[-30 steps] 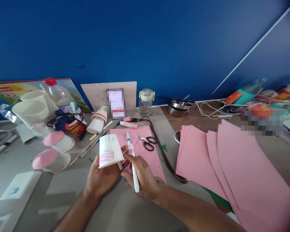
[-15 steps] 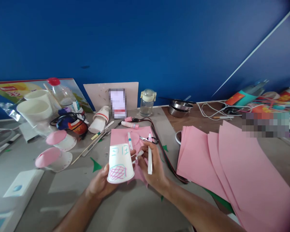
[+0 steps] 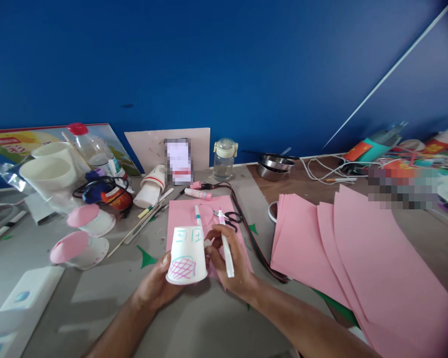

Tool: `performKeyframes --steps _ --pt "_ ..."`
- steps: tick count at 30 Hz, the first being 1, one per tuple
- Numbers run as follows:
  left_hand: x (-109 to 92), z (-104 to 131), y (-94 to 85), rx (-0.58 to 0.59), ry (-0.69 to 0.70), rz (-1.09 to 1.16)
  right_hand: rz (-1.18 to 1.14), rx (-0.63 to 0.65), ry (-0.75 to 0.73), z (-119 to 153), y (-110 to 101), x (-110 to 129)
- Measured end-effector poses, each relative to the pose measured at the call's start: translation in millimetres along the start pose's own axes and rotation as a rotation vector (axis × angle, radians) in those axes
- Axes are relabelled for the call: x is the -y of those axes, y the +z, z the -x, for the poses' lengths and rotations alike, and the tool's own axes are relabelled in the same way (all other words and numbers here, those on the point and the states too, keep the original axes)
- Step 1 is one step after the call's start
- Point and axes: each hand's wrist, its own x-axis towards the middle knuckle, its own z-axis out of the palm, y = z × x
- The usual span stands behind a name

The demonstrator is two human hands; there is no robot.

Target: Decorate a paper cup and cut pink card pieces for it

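My left hand (image 3: 159, 281) is closed round a white paper cup (image 3: 187, 248), rim down, with teal marks and a pink crosshatched patch drawn on it. Between the fingers of my right hand (image 3: 229, 256) is a white marker (image 3: 227, 248), its pink end pointing away from me. The right fingertips are close by the cup's right side, with a small whitish piece at them that I cannot make out fully. Beneath both hands lies a pink paper sheet (image 3: 175, 211), bearing a teal-banded marker (image 3: 197, 215) and black-handled scissors (image 3: 233, 217).
Two pink-topped cups (image 3: 70, 247) and stacked paper cups (image 3: 50, 174) stand left. A phone (image 3: 179, 161) leans at the back beside a glass jar (image 3: 224, 159). Pink sheets (image 3: 302, 238) spread on the right; metal bowls (image 3: 272, 169) and white cables (image 3: 313, 171) lie behind.
My right hand has shifted slightly left and down, its fingers now closer to the cup's side. The marker tilts more to the left. The cup stays in my left hand.
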Motion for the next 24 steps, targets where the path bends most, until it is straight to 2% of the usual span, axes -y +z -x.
performKeyframes --steps 4,7,13,18,24 --pt "-7.1 1.0 -5.2 0.032 -0.004 0.008 -0.268 -0.015 0.115 -6.9 -16.4 -0.8" --pt "-11.1 2.0 -16.8 -0.006 0.026 0.026 -0.446 -0.016 0.2 -12.1 -26.2 -0.2" --pt "-13.7 2.6 -27.9 -0.042 0.066 0.048 -0.427 -0.02 0.218 -12.9 -28.8 7.7" --pt "-15.0 1.4 -26.9 -0.021 0.062 0.011 -0.359 -0.016 0.163 -12.5 -29.8 10.6" --pt "-10.4 -5.1 -17.8 -0.11 0.144 -0.089 -0.479 -0.065 0.209 -12.7 -30.1 6.0"
